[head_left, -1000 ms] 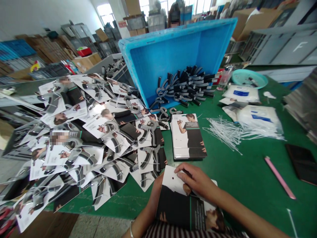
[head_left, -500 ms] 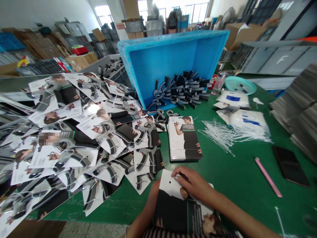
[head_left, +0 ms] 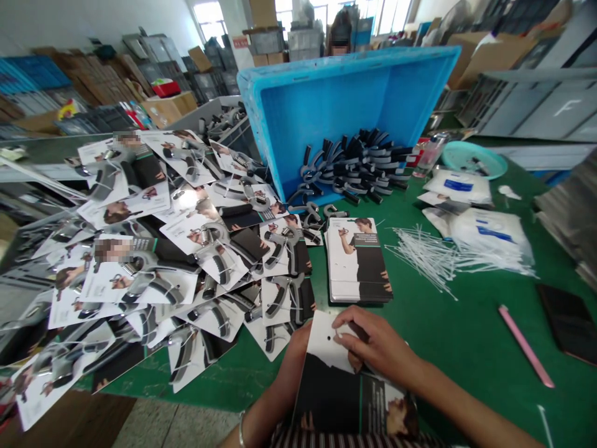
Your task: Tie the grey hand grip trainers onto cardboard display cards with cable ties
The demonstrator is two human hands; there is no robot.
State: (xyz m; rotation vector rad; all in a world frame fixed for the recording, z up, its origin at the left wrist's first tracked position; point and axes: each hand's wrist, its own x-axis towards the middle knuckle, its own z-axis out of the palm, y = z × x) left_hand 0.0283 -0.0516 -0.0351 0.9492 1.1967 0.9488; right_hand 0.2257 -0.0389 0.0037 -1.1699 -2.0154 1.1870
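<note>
Right hand point(head_left: 373, 345): your fingers press on the card's white top.
Left hand point(head_left: 298, 342): you grip the printed card point(head_left: 340, 386) from beneath, its left edge.
Card stack point(head_left: 359, 261): just beyond your fingertips.

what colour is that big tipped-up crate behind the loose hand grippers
Bright blue. The crate shows clearly in the head view, with the black-and-grey hand grippers piled inside it.

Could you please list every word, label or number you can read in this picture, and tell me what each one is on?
"F": a pale letter on the grey panel at the far right.
Backing card under the right hand: small print, too blurred to read.
Card stack: green-edged caption, too small to read.
White bags: blue label, unreadable.
Red-and-white sign on the far pillar: characters not legible.
</note>
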